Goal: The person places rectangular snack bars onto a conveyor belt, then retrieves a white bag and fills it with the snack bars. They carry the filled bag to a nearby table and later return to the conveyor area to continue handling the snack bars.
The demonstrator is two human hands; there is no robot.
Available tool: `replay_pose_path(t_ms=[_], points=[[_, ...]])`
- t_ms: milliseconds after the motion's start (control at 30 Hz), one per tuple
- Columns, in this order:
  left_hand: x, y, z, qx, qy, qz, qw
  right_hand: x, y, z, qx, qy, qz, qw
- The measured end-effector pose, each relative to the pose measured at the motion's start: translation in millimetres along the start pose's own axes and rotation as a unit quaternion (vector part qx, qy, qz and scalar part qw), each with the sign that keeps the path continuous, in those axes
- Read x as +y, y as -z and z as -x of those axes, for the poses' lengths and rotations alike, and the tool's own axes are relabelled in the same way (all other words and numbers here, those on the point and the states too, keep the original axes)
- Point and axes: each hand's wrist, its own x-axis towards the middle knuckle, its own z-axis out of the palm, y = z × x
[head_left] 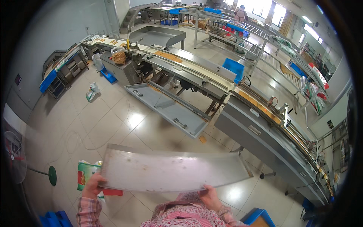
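Note:
A long, shallow metal tray (170, 171) with low raised edges spans the space in front of my body. Its pale surface carries a few brown stains and crumbs. My left hand (95, 184) grips the tray's left end near the lower corner. My right hand (210, 197) holds the near edge, right of the middle, with fingertips over the rim. Behind the tray's left end, a green and red printed bag (85, 173) lies on the floor, partly hidden.
Ahead runs a conveyor line (195, 68) carrying flat orange-brown pieces. A grey panel (167, 109) with handles juts out below it. A long grey machine (263, 136) stands to the right. Blue crates (258, 218) sit near my feet; a fan (14, 157) stands left.

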Motion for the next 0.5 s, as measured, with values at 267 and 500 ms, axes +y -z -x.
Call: replay_pose_path(t_ms=[267, 500], points=[[132.7, 61.8, -2.7, 0.154, -0.068, -0.153, 0.974, 33.0, -202.4, -111.7, -0.054, -0.101, 0.094, 0.989], [158.5, 150.9, 46.1, 0.480, -0.012, -0.118, 0.869, 87.0, -344.9, -238.6, -0.122, -0.240, 0.172, 0.947]])
